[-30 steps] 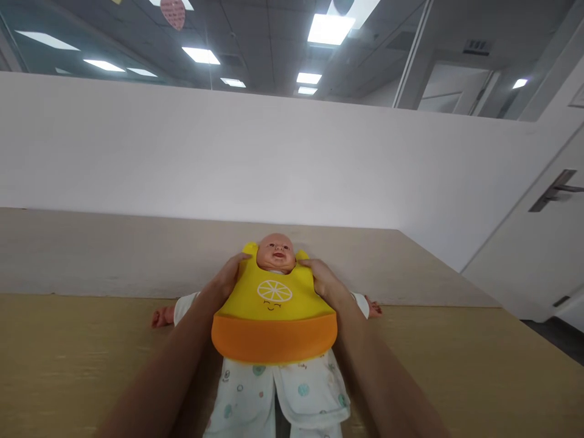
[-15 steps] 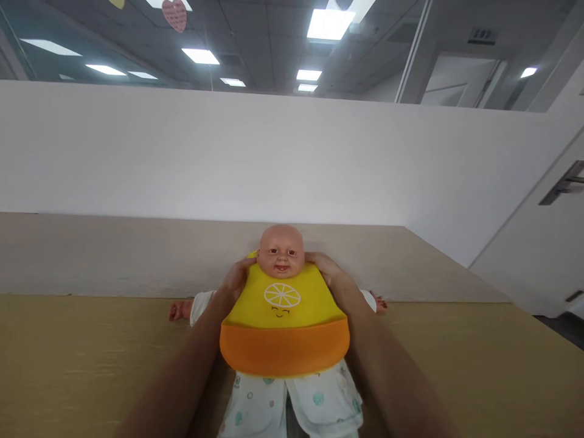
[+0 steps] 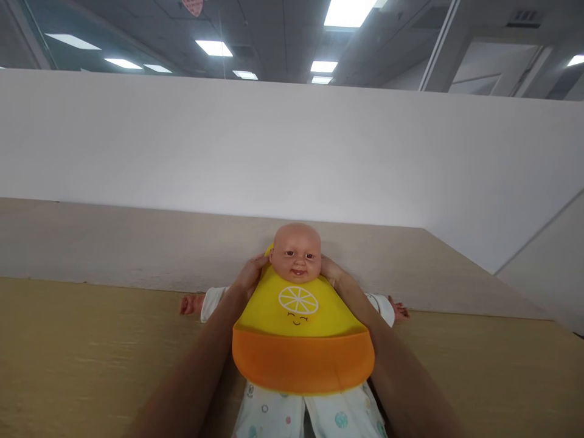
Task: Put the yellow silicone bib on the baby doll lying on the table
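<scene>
A baby doll (image 3: 296, 250) in white printed clothes lies on its back on a wooden table (image 3: 82, 347), arms spread. A yellow bib (image 3: 298, 304) with a lemon print and an orange catch pocket (image 3: 303, 364) covers its chest. My left hand (image 3: 250, 277) grips the bib's left neck strap beside the doll's head. My right hand (image 3: 333, 274) holds the right strap at the doll's neck, its fingers mostly hidden behind the head.
A low beige panel (image 3: 114, 243) runs along the table's far edge, with a white partition wall (image 3: 228, 146) behind it. A white door stands at the far right (image 3: 547, 267).
Both hands have slid up from the bib's shoulders to the doll's neck and behind its head. The doll's head now stands higher above the bib collar. The view shifted left.
</scene>
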`<state>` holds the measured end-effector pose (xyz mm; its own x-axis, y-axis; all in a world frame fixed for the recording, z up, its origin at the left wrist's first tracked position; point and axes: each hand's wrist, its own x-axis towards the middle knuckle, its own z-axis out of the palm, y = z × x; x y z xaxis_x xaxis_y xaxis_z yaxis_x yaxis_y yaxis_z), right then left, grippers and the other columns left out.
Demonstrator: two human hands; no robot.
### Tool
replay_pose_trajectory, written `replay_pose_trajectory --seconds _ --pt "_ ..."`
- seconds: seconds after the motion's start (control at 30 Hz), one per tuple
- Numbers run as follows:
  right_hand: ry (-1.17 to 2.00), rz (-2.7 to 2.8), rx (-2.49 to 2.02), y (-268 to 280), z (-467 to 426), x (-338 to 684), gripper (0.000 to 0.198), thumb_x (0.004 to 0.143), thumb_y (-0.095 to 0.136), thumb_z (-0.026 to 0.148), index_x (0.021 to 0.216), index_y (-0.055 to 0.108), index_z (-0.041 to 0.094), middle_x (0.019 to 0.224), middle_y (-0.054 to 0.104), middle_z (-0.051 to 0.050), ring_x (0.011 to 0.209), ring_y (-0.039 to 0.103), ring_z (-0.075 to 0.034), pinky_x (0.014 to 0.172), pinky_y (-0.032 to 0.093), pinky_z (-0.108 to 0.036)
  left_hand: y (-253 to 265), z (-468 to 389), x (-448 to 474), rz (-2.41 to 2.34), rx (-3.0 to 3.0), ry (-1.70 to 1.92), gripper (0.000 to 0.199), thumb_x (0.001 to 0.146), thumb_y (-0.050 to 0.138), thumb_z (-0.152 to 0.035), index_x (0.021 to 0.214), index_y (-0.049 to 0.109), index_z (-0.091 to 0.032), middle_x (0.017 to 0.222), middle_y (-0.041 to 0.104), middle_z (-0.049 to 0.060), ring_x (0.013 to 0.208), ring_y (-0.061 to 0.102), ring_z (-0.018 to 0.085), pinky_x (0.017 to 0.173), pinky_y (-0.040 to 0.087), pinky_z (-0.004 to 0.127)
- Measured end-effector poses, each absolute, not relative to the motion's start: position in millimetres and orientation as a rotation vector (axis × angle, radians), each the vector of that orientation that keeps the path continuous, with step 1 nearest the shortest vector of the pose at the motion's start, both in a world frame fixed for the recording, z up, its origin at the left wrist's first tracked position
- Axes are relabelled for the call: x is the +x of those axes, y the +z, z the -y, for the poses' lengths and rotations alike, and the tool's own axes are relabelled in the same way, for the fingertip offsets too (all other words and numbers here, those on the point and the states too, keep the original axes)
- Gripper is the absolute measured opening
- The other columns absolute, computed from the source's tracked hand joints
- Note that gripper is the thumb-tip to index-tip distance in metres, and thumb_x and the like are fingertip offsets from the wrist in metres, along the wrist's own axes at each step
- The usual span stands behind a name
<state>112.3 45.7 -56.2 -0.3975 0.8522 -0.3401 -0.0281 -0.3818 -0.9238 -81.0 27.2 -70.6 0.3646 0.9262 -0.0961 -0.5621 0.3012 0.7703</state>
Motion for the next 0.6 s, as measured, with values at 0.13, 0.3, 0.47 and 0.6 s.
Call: replay_pose_trajectory --seconds 0.13,0.3,0.47,0.6 --pt "1.783 1.187 -1.034 -61 -41 109 0.052 0.065 0.061 0.045 0.102 0.061 0.009 0.081 0.062 -0.008 0.088 0.059 -0.012 0.088 0.048 -0.026 -72 -30 -78 -0.663 0.736 1.165 0.033 0.063 0.069 -0.016 0.095 0.065 -0.013 0.083 0.07 0.008 0.076 0.066 0.022 0.07 0.052 0.032" --pt "1.672 1.173 -1.0 -62 -34 106 0.049 0.062 0.063 0.042 0.099 0.062 0.01 0.085 0.063 -0.007 0.096 0.059 -0.012 0.093 0.047 -0.024 -79 -36 -77 -0.776 0.759 1.126 0.019 0.062 0.063 -0.015 0.08 0.064 -0.013 0.078 0.069 0.009 0.07 0.065 0.022 0.065 0.051 0.031" --pt "1.745 1.166 -0.971 -63 -35 104 0.047 0.065 0.058 0.043 0.097 0.062 0.009 0.087 0.063 -0.007 0.098 0.058 -0.012 0.094 0.047 -0.023 -82 -37 -78 -0.797 0.744 1.123 0.026 0.053 0.065 -0.009 0.078 0.061 -0.015 0.069 0.067 0.004 0.061 0.061 0.017 0.058 0.047 0.026" --pt "1.708 1.158 -0.993 -64 -35 104 0.043 0.064 0.058 0.038 0.097 0.062 0.01 0.086 0.063 -0.007 0.098 0.058 -0.012 0.095 0.047 -0.023 -77 -34 -81 -0.745 0.681 1.253 0.033 0.05 0.07 -0.01 0.079 0.054 -0.017 0.065 0.064 -0.002 0.057 0.058 0.012 0.058 0.046 0.023"
